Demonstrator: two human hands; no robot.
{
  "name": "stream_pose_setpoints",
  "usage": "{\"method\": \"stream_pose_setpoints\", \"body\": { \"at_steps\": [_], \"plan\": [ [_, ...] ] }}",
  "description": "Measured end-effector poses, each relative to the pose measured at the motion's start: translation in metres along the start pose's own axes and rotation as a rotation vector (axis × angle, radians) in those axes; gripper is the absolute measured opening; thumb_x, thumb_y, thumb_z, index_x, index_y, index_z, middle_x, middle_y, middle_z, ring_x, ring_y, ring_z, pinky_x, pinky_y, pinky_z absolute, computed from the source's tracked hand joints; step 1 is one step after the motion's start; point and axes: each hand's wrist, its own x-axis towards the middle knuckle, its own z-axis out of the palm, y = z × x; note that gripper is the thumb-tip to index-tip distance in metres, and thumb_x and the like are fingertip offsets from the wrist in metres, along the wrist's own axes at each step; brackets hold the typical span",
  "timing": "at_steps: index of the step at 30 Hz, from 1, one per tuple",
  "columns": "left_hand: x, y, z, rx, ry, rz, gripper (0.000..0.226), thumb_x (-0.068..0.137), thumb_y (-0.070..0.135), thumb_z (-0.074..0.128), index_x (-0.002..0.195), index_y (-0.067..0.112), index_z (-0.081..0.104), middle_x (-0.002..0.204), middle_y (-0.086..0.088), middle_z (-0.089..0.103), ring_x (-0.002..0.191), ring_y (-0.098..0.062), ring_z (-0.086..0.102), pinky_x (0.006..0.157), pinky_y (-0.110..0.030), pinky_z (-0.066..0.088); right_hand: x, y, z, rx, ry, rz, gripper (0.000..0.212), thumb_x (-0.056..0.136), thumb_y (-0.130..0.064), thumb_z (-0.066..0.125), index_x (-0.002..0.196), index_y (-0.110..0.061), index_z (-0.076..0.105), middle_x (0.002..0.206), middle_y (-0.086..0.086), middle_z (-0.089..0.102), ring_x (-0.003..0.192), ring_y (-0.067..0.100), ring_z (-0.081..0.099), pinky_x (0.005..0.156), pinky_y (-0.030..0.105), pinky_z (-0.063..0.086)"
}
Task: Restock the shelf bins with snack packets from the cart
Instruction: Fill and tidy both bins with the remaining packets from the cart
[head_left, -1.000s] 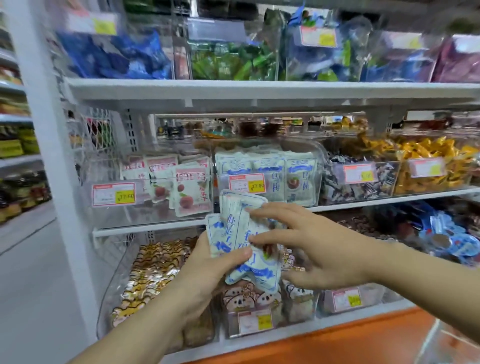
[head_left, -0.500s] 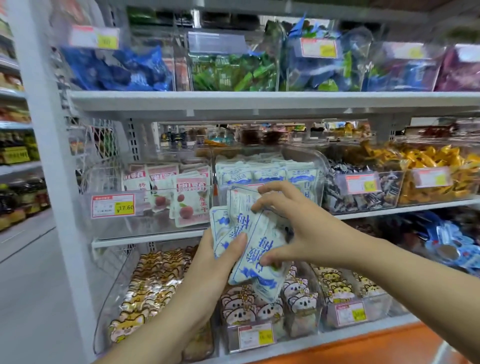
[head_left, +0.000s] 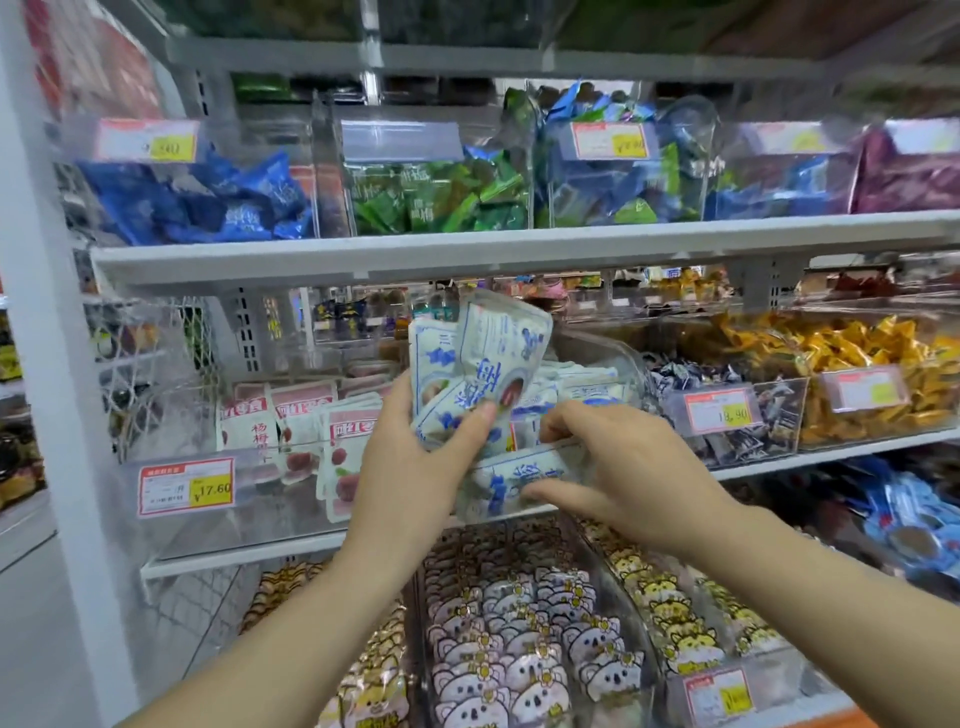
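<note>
Grip of left hand (head_left: 415, 457) clamped on bunch of white-blue packets (head_left: 483, 358), held in front of middle clear bin (head_left: 618, 358). Right hand (head_left: 628, 467) grip pinches one packet (head_left: 519, 486) at bin's front edge. Risk: slick soft pouches slide from bunch, drop past edge. Bin: hard see-through plastic, curved wall. Shelf (head_left: 249, 553) under it: flat, white.

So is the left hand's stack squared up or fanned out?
Fanned out: the left hand grips the blue-and-white packets by their lower ends, and their tops splay at different angles.
</note>
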Motion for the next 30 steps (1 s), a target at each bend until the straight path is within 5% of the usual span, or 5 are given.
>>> {"method": "stream_pose_setpoints", "body": {
  "at_steps": [8,18,23,27,30],
  "plan": [
    [0.075,0.007,0.003,0.201,-0.036,0.042,0.036,0.088,0.038,0.074,0.121,0.034,0.059,0.104,0.023,0.071,0.086,0.012,0.066,0.067,-0.005,0.047,0.021,0.079,-0.019,0.284,-0.017,0.225,0.025,0.085,-0.042,0.069,0.103,-0.027,0.063,0.098,-0.014,0.064,0.087,0.004,0.06,0.076,0.025,0.05],
    [0.091,-0.012,-0.003,0.346,-0.128,-0.043,0.031,0.086,0.047,0.072,0.113,0.039,0.059,0.101,0.023,0.071,0.088,0.004,0.068,0.072,-0.022,0.051,0.051,0.117,0.012,0.965,0.105,0.599,0.025,0.094,-0.018,0.067,0.117,-0.017,0.057,0.104,0.004,0.075,0.095,0.022,0.072,0.08,0.035,0.056],
    [0.094,-0.015,-0.011,0.359,-0.112,-0.051,0.035,0.085,0.049,0.071,0.117,0.04,0.06,0.102,0.024,0.071,0.089,0.006,0.067,0.069,-0.021,0.047,0.051,0.125,0.01,0.729,-0.076,0.576,0.034,0.09,-0.023,0.072,0.115,-0.023,0.049,0.096,-0.009,0.075,0.091,0.011,0.072,0.08,0.036,0.056],
    [0.092,-0.016,-0.01,0.362,-0.132,-0.055,0.037,0.084,0.05,0.072,0.117,0.04,0.06,0.101,0.023,0.072,0.086,0.007,0.068,0.069,-0.022,0.048,0.058,0.125,-0.003,0.391,-0.263,0.479,0.09,0.09,-0.032,0.073,0.156,-0.041,0.012,0.154,-0.015,0.036,0.126,0.0,0.044,0.103,0.026,0.039],
    [0.09,-0.019,-0.008,0.369,-0.153,-0.058,0.038,0.084,0.05,0.073,0.119,0.039,0.059,0.102,0.022,0.073,0.087,0.006,0.068,0.072,-0.023,0.051,0.069,0.122,-0.01,0.246,-0.377,0.337,0.098,0.094,-0.024,0.069,0.156,-0.047,-0.004,0.155,-0.022,0.021,0.115,-0.015,0.039,0.098,0.016,0.032]
  ]
}}
